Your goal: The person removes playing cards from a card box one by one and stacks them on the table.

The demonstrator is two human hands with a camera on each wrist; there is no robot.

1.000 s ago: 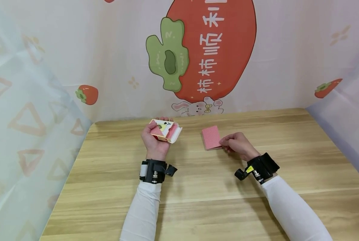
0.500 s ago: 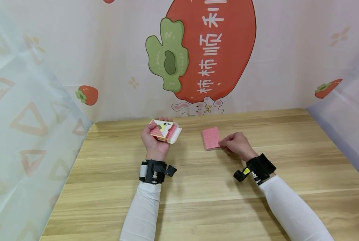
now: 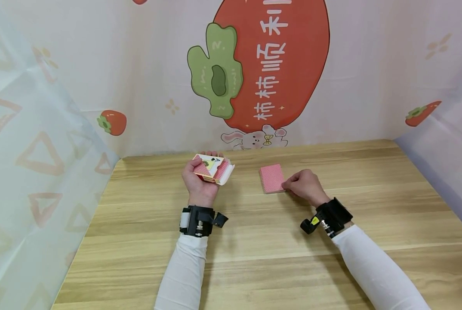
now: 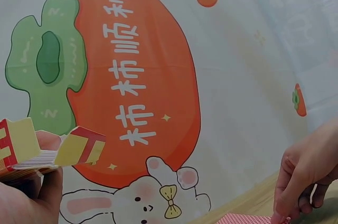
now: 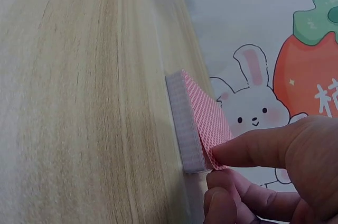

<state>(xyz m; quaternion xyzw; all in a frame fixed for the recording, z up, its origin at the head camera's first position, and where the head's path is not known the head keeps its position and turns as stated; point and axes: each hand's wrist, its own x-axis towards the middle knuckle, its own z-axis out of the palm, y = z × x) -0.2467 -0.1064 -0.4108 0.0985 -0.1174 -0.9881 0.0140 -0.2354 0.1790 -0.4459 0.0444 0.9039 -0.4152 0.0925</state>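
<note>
On my feed the rectangular stack of paper cards (image 3: 272,178) shows fine red-and-white lattice; the cardboard card box (image 3: 220,169) mixes red lattice, white and yellow. I see streaky light-brown wooden tabletop (image 3: 238,262) and white fabric backdrop (image 3: 149,69) printed with orange-red, green-leaved persimmons.

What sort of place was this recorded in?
Probably an indoor tabletop recording setup, though the room beyond is hidden: a wood-grain table, a printed cloth backdrop behind and along both sides, and black wrist-worn camera bands.
</note>
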